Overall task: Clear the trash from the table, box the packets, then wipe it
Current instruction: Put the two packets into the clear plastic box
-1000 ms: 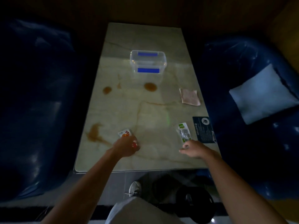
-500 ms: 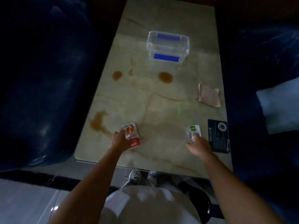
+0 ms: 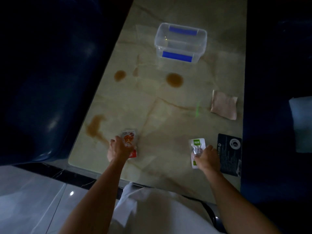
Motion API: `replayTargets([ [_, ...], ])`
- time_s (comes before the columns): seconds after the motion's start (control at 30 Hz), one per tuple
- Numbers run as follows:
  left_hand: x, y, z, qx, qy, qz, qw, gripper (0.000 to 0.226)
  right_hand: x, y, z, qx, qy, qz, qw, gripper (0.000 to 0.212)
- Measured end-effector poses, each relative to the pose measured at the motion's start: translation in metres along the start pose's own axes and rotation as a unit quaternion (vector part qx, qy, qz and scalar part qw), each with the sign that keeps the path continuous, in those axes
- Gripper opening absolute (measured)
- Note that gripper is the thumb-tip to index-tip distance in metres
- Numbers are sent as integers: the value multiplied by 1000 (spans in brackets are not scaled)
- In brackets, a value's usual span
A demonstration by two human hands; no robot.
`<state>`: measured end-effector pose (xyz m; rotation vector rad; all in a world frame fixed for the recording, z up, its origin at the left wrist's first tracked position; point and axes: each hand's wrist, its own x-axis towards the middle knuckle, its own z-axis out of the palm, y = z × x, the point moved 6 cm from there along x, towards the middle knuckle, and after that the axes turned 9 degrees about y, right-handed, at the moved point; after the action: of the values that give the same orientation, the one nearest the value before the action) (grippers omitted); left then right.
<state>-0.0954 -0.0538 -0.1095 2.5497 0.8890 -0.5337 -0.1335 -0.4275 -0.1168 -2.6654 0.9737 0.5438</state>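
My left hand [image 3: 118, 149] grips a red and white packet [image 3: 129, 141] near the table's front left. My right hand [image 3: 206, 157] closes on a white packet with green labels [image 3: 196, 145] near the front right. A dark packet [image 3: 229, 156] lies flat just right of that hand. Farther back stands a clear plastic box with blue handles [image 3: 180, 43], open on top. A pinkish folded cloth [image 3: 224, 104] lies by the right edge. Brown spill stains [image 3: 174, 79] mark the marble table [image 3: 160, 119].
Dark blue sofas flank the table on the left [image 3: 50, 73] and right [image 3: 276, 65], with a pale cushion [image 3: 302, 124] on the right one. More brown stains sit at the left [image 3: 120, 75] and front left [image 3: 95, 125]. My white clothing fills the bottom centre.
Both hands have closed on their packets, the left on the red one and the right on the green-labelled one. The camera has moved closer and tilted down.
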Motion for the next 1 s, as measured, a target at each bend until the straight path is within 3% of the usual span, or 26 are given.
replayTargets([
  [0.13, -1, 5, -1, 11, 1, -2, 1000, 63, 19, -1, -3, 30, -37, -29, 998, 35],
  [0.2, 0, 11, -4, -4, 7, 20, 1000, 43, 27, -5, -7, 61, -68, -50, 995, 21],
  [0.3, 1, 21, -3, -37, -15, 48, 998, 19, 34, -13, -10, 77, -132, -88, 984, 20],
  [0.53, 15, 53, -4, -164, -78, 57, 982, 25, 50, -50, -31, 67, -163, -128, 976, 24],
  [0.67, 38, 86, -15, -210, -96, 67, 971, 20, 65, -85, -51, 84, -129, -136, 979, 24],
  [1.0, 108, 202, -80, -176, -57, 172, 967, 21, 118, -183, -112, 167, -72, -143, 973, 21],
])
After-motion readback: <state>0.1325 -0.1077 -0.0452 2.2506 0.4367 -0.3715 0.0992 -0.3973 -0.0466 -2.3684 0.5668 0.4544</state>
